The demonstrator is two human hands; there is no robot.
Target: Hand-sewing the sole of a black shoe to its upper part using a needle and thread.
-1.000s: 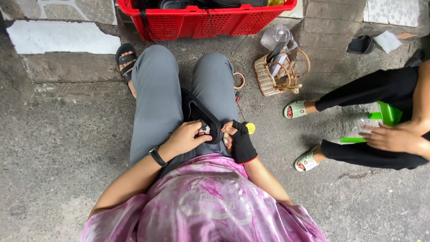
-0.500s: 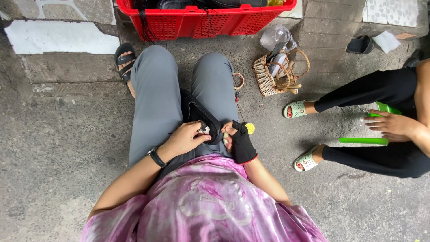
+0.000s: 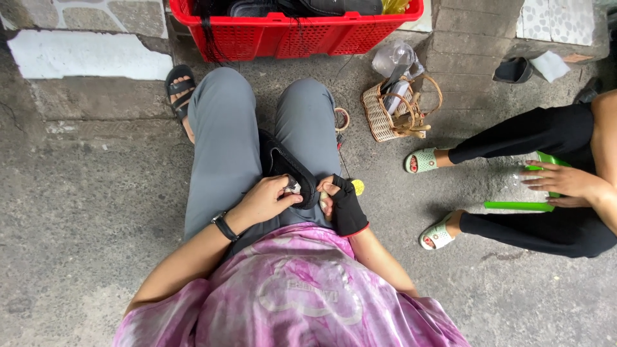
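Black shoe piece [image 3: 286, 168] lies in the lap between grey-trousered knees, braced there for work. Left hand [image 3: 267, 200] pinches its near edge, small metal tool at fingertips. Gloved right hand [image 3: 344, 202] grips the same edge, steadying. Red crate [image 3: 302, 32] ahead on the floor.

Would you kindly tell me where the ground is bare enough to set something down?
Bare concrete lies beside the left hand, below the white wall patch. It is crowded on the right: woven basket, a neighbour's sandalled feet and green tray. The red crate blocks the front.
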